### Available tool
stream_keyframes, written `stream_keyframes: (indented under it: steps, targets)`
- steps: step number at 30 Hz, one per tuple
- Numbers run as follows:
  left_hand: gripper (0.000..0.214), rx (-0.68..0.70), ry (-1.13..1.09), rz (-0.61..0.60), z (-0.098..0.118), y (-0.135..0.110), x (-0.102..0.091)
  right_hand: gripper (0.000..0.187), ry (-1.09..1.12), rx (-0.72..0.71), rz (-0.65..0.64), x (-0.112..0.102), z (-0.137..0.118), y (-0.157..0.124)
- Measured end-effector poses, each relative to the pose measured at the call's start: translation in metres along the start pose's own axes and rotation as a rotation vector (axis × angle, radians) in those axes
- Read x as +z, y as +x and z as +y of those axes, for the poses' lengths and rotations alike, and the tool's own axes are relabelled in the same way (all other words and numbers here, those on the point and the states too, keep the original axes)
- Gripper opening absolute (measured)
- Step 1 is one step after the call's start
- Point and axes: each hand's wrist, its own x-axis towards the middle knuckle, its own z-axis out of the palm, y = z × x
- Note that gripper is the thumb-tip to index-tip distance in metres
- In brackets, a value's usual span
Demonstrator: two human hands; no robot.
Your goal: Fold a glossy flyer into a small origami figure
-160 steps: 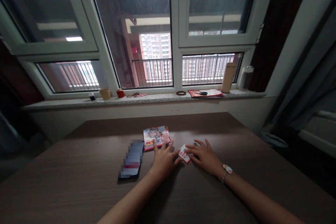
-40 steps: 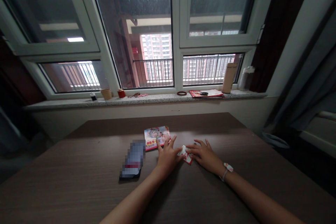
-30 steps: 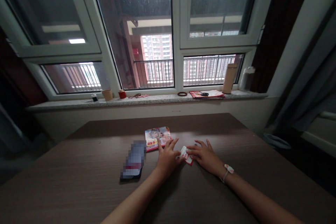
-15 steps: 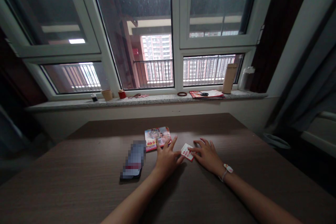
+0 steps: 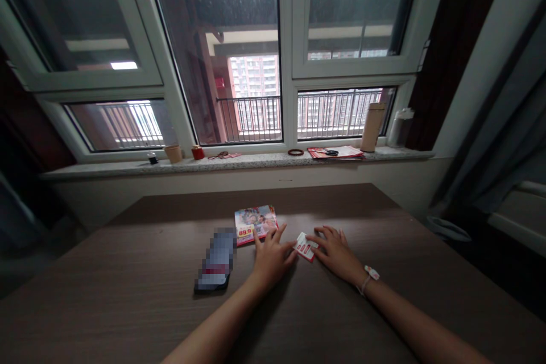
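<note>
A small white card or folded leaflet with red print (image 5: 304,245) lies on the brown table between my hands. My left hand (image 5: 272,259) rests to its left with fingers spread, the thumb reaching the card's left edge. Over the card's right side come the fingertips of my right hand (image 5: 336,253), fingers stretched and apart. Neither hand is wrapped round anything. Just beyond my left fingers is a stack of colourful printed flyers (image 5: 256,223), its lower right corner partly hidden by them. A dark phone (image 5: 216,261), its screen blurred out, lies left of my left hand.
Along the stone windowsill (image 5: 256,161) stand a paper cup (image 5: 173,153), a red spool-like item (image 5: 198,152), scissors on red-and-white papers (image 5: 330,152), a dark ring (image 5: 296,152), a tan cylinder (image 5: 372,127) and a pale bottle (image 5: 400,128). The table (image 5: 128,273) extends to both sides.
My right fingers have shifted slightly on the card, so its red print shows a little differently. My left hand has hardly moved; the flyers and phone stay put.
</note>
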Motion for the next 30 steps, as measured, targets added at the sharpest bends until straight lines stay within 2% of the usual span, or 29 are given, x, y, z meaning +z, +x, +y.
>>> stream_keyframes:
  steps: [4, 9, 15, 23, 30]
  targets:
    - [0.022, -0.022, -0.008, -0.022, 0.0, 0.002, 0.002, 0.045, -0.033, 0.02, -0.029, 0.0, -0.001, 0.0]
    - [0.017, -0.031, -0.018, 0.009, 0.004, 0.003, 0.0, 0.043, -0.066, -0.006, -0.056, 0.001, -0.002, 0.0]
    - [0.033, -0.051, -0.024, -0.033, 0.001, 0.002, 0.005, 0.044, -0.065, -0.044, -0.049, 0.001, -0.005, -0.002]
    - [0.04, -0.067, -0.003, -0.077, -0.001, 0.003, 0.011, 0.05, -0.098, -0.025, -0.108, 0.001, -0.009, 0.0]
    - [0.038, -0.047, -0.013, -0.089, -0.001, 0.003, 0.01, 0.051, -0.101, -0.024, -0.09, -0.001, -0.011, 0.001]
